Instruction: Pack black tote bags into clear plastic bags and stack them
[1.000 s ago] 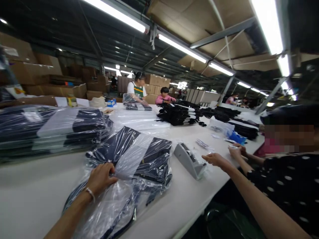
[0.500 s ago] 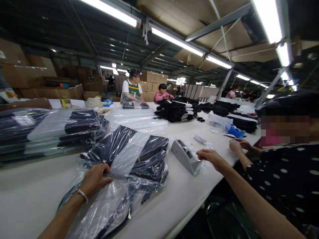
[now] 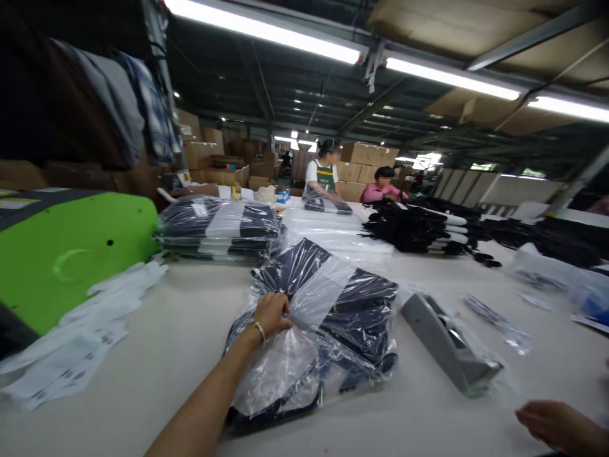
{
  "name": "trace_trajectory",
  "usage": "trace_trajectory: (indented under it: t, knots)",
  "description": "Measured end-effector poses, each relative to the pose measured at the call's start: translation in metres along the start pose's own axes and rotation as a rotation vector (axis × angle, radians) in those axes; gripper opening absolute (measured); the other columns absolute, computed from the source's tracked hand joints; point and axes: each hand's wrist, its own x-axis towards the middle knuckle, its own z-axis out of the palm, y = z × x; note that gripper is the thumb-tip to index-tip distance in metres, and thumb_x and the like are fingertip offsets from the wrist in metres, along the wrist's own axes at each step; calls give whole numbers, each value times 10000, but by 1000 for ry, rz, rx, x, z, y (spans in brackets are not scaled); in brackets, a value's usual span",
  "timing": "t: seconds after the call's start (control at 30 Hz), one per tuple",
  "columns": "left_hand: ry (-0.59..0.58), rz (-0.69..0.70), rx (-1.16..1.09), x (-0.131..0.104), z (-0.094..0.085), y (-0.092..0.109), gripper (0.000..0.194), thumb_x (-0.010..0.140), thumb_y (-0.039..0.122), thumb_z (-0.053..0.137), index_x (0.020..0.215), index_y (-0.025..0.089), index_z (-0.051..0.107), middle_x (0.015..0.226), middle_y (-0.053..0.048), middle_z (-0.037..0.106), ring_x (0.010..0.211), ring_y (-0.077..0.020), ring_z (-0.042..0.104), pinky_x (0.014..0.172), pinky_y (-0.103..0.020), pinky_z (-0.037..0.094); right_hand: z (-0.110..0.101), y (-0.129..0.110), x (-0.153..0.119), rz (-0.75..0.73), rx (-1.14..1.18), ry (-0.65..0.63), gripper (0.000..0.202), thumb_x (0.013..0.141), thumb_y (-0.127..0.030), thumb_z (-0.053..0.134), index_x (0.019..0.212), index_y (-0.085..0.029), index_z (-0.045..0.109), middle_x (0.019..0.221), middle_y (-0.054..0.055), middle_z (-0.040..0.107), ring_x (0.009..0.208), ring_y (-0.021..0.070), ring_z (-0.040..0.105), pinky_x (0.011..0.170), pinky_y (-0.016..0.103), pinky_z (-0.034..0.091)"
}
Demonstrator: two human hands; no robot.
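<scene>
The white table (image 3: 185, 368) carries a bagged dark garment (image 3: 361, 298) with a pale band, lying in front of the stacked bagged garments (image 3: 223, 222). The left hand (image 3: 272, 315) rests on its clear plastic, fingers curled and thumb near them; whether they pinch it, I cannot tell. Smaller, the gray tape dispenser (image 3: 445, 343) sits just right of that bag. Near the dispenser, the right hand (image 3: 554, 419) is blurred, fingers bent together, their hold unclear.
</scene>
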Motion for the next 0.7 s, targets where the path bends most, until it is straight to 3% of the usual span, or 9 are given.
trace_trajectory:
  t: [0.07,0.17,0.23,0.27,0.33,0.4,0.53,0.6,0.7]
  knots:
    - [6,4,-6,0,1,-2,323,623,304,812,855,238,596,971,-1,646,1012,-233,547,880,-333,383,4,-41,-12,6,15,-179,327,440,-633,703,447,-317,619,625,209,624,480,184,555,555,400,438]
    - [7,14,-16,-2,2,-3,338,620,313,820,859,237,594,976,1,639,1016,-229,539,896,-337,379,27,-144,-43,-236,57,-307,396,639,-673,661,808,-326,746,768,164,668,698,235,625,653,369,476]
    - [11,16,-25,-2,3,-3,336,622,310,818,860,234,593,977,-4,637,1016,-232,536,898,-344,378,57,-223,-58,-428,131,-412,554,746,-536,677,1253,-329,596,738,56,666,693,217,611,636,326,474]
    - [15,17,-29,-2,4,-3,336,621,307,818,859,233,592,977,-7,637,1015,-235,536,897,-348,379,75,-260,-61,-515,142,-495,631,758,-448,689,1344,-309,498,712,13,658,658,195,595,612,297,461]
    - [23,17,-36,-1,5,-3,339,617,306,820,854,232,591,976,-15,639,1012,-243,538,893,-357,382,115,-324,-57,-657,113,-552,527,760,-302,670,1258,-238,509,700,-24,652,616,151,570,560,236,410]
    - [29,16,-42,0,7,-4,335,616,320,823,839,231,590,973,-24,645,1010,-253,545,890,-365,388,154,-371,-41,-785,-17,-523,375,765,-219,627,1127,-198,530,694,-36,661,599,126,564,540,203,380]
    - [38,11,-59,1,8,-4,347,642,386,807,871,229,599,975,-49,655,1016,-280,560,899,-390,399,204,-425,-2,-973,-377,-378,177,717,-148,659,869,-188,578,770,-18,669,694,130,590,571,193,346]
    - [44,4,-68,1,8,-5,383,652,397,795,929,216,601,989,-71,655,1024,-297,562,904,-405,403,214,-437,14,-993,-440,-363,124,696,-142,677,754,-181,575,755,-8,654,708,140,584,573,206,323]
    - [36,7,-83,1,6,-6,430,634,377,810,968,211,597,1003,-75,653,1033,-301,562,915,-409,403,217,-443,27,-981,-523,-351,143,669,-161,711,731,-180,584,721,-1,644,680,148,576,547,219,298]
